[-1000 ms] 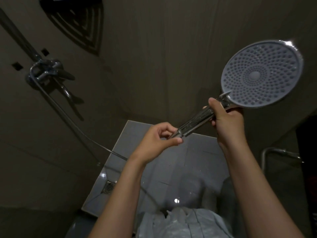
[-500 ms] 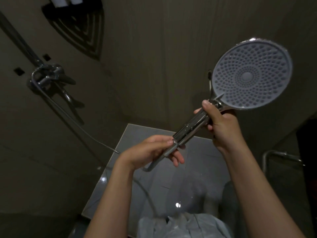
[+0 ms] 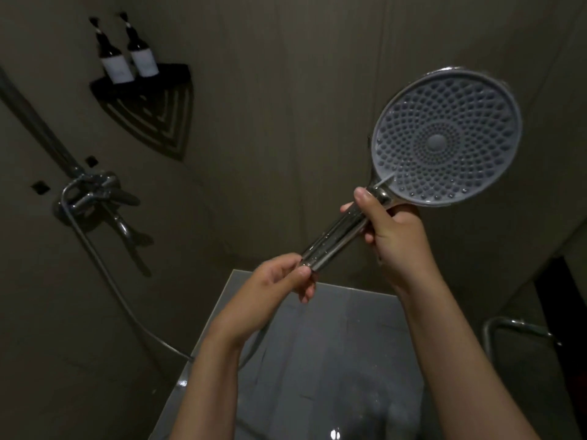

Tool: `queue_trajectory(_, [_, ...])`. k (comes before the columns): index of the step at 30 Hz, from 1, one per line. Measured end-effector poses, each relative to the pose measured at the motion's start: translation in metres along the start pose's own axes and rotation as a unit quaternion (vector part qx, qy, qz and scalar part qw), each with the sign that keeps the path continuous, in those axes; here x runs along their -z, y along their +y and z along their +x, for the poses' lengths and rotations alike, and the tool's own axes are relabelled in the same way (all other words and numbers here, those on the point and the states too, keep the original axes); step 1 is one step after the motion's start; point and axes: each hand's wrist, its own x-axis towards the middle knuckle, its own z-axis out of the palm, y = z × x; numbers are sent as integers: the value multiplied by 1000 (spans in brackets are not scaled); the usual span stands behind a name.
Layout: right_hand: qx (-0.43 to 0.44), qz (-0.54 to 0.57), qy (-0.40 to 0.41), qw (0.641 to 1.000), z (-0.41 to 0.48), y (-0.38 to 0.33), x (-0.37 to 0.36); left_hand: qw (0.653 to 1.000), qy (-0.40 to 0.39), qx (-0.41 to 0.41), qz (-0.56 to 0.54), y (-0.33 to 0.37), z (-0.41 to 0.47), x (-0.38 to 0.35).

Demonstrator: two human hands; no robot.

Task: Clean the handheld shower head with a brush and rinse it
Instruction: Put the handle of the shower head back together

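**Grip state.** The right grip (image 3: pixel 397 239) is clamped around the upper end of the chrome handle (image 3: pixel 336 236), thumb laid along the neck just below the disc. The left grip (image 3: pixel 276 281) pinches the lower end of the handle, at the hose joint, between thumb and fingertips.

**Location of work item.** The shower head (image 3: pixel 444 138) is held in the air between the person and the wall, tilted up to the right, with its nozzle face toward the camera.

**Hazards (judged).**
- Droplets show on the handle. A wet chrome surface could slip in the left grip's light pinch.
- If the left grip twists at the joint, the hose (image 3: pixel 104 271) could loosen and leak during the rinse.
- Opening the mixer valve (image 3: pixel 92 195) with the face aimed this way would spray the person.
- No brush is in view. Fetching one leaves the head in one grip only, and a drop onto the tiled floor (image 3: pixel 317 344) could crack it.

**Count.** Grips: two. Shower head: one. Hose: one. Mixer valve: one. Bottles (image 3: pixel 114 61): two, on one corner shelf (image 3: pixel 143 87). Brushes: none visible.
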Motion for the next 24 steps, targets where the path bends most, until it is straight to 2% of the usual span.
queue_trajectory(3, [20, 2, 6, 1000, 2, -14, -6, 991, 78, -51, 99, 10, 0, 0])
queue_trajectory(7, [41, 39, 12, 998, -2, -32, -13, 968, 165, -96, 165, 27, -5, -5])
queue_trajectory(10, [44, 48, 8, 998, -7, -42, -15, 921, 233, -112, 290, 34, -9, -5])
queue_trajectory(12, [48, 50, 11, 998, -10, -45, -14, 884, 256, -122, 371, 37, -12, -5])
queue_trajectory(13, [47, 48, 12, 998, -12, -44, -13, 879, 260, -124, 379, 38, -13, -6])
queue_trajectory(14, [45, 42, 12, 998, -13, -43, -13, 891, 254, -121, 357, 38, -14, -6])
queue_trajectory(16, [39, 18, 11, 999, -14, -38, -10, 947, 196, -81, 239, 39, -15, -4])
queue_trajectory(18, [26, 6, -4, 1000, -17, -34, -8, 992, 65, -7, 106, 38, -14, 4])
queue_trajectory(19, [24, 7, -15, 1000, -18, -32, -8, 998, -15, 27, 52, 34, -13, 8])
queue_trajectory(21, [23, 18, -31, 999, -20, -30, -8, 984, -162, 65, -28, 27, -8, 16])
queue_trajectory(24, [23, 39, -46, 998, -21, -26, -9, 951, -281, 71, -107, 21, -1, 22])
